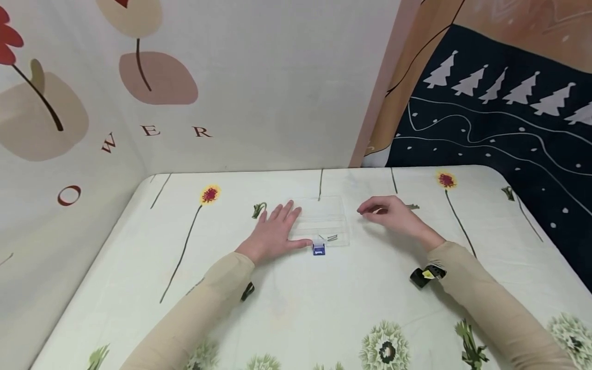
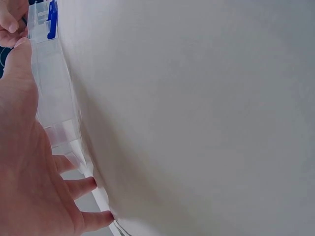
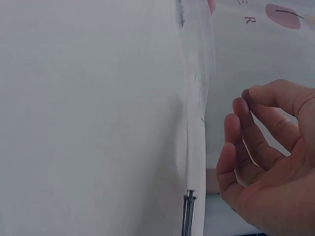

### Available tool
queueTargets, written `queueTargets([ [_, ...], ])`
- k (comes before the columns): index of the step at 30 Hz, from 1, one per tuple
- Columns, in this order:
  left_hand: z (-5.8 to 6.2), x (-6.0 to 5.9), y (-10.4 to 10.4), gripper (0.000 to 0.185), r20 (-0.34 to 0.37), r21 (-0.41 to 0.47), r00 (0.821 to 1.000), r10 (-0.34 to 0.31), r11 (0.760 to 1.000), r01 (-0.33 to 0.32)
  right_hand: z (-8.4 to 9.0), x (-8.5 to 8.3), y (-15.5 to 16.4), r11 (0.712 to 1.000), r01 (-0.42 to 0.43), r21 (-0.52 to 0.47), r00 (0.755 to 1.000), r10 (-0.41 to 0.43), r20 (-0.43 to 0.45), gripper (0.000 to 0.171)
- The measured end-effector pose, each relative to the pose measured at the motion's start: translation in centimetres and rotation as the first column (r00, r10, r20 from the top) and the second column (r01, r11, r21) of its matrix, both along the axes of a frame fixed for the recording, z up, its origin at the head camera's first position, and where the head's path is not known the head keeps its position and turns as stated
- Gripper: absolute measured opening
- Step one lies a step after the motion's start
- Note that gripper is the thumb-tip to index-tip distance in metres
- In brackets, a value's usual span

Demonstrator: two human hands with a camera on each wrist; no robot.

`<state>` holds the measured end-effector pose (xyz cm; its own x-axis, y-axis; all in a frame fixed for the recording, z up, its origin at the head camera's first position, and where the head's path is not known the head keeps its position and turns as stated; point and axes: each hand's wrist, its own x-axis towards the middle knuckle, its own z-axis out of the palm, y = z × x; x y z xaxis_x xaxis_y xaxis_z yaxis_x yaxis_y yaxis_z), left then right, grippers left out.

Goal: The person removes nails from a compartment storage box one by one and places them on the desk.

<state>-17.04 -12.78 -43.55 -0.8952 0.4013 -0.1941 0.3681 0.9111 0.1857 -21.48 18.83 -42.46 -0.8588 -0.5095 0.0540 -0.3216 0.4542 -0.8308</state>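
Observation:
A clear plastic compartment box (image 1: 324,210) with a blue latch (image 1: 319,250) lies on the table. My left hand (image 1: 273,234) rests along its left side, fingers spread and thumb by the latch. Inside the front compartment lie a few thin metal pieces (image 1: 332,238). To the right of the box, my right hand (image 1: 390,213) hovers with thumb and index fingertips together; whether something tiny is between them is unclear. Close by that hand, a few thin, flat-headed metal pieces (image 3: 189,211), like screws or nails, lie side by side on the table.
A white tablecloth (image 1: 296,308) printed with flowers and stems covers the table. Behind it hangs a pale patterned cloth (image 1: 277,103), with a dark cloth printed with trees (image 1: 499,123) at the right. Both wrists carry small black devices (image 1: 420,278).

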Motion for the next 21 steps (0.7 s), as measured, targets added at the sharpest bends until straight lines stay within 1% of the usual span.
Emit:
queueTargets([
  [7, -0.1, 0.0, 0.0, 0.094, -0.006, 0.009, 1.0, -0.002, 1.0, 0.002, 0.2, 0.4, -1.3, 0.999, -0.033, -0.009, 0.999, 0.034, 0.004, 0.016],
  [12, -0.1, 0.0, 0.0, 0.095, 0.006, -0.003, 1.0, 0.0, 1.0, 0.0, 0.1, 0.8, -2.0, 0.998, -0.061, -0.023, 0.998, 0.061, 0.012, 0.017],
  [16, 0.0, 0.0, 0.1, 0.094, 0.002, 0.001, 1.0, 0.001, 1.0, -0.001, 0.1, 1.1, -2.5, 0.997, -0.068, -0.028, 0.997, 0.069, 0.023, 0.017],
  [21, 0.0, -0.1, 0.2, 0.094, 0.007, -0.01, 1.0, 0.009, 1.0, -0.009, 0.0, 1.3, -3.0, 0.993, -0.118, -0.008, 0.993, 0.118, 0.026, 0.017],
])
